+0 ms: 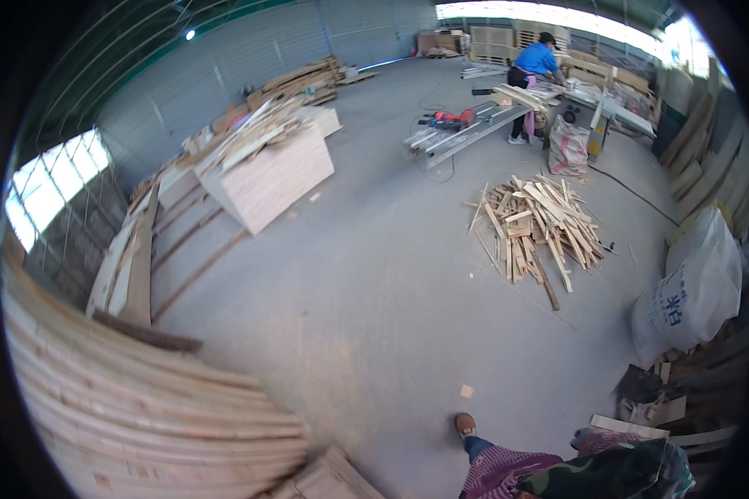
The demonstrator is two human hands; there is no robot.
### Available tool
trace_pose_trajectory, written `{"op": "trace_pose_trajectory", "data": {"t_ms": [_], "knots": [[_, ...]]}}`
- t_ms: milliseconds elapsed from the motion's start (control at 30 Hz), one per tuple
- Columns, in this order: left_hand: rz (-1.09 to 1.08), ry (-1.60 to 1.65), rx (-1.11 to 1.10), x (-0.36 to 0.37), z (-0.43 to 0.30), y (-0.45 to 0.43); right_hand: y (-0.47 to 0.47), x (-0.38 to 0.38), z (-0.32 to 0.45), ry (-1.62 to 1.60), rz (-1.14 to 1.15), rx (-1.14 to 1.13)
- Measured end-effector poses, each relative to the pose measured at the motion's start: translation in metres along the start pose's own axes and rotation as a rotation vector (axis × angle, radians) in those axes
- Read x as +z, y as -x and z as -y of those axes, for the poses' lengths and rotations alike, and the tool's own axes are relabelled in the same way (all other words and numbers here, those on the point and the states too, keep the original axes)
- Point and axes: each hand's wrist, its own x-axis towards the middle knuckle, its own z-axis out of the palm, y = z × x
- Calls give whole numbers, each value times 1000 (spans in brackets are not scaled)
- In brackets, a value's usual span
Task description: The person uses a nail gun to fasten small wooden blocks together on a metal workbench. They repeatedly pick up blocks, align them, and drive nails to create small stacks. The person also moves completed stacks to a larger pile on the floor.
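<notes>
Both my hands are out of view; a camouflage sleeve (624, 471) and patterned clothing show at the lower right, with one brown shoe (465, 425) on the concrete floor. A small square wood piece (467, 391) lies just beyond the shoe. Farther ahead, a loose heap of wood offcuts (537, 218) spreads over the floor. Stacked long boards (162, 411) fill the lower left.
A co-worker in blue (537, 59) bends at a long work table (624, 112). Nearer stand a metal frame with a red tool (459, 118) and a woven sack (568, 146). A pale panel stack (281, 181) is left; a white bag (693, 299) leans right.
</notes>
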Motion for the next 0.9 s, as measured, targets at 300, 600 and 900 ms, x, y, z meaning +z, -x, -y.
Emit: {"op": "trace_pose_trajectory", "data": {"t_ms": [300, 600, 900], "knots": [[168, -203, -68, 185, -159, -160, -150, -149, 238, -200, -37, -136], [173, -278, -256, 281, -260, -378, -246, -351, 568, -392, -16, -352], [197, -292, 79, 341, -519, -704, -368, -377, 588, -580, -77, 248]]}}
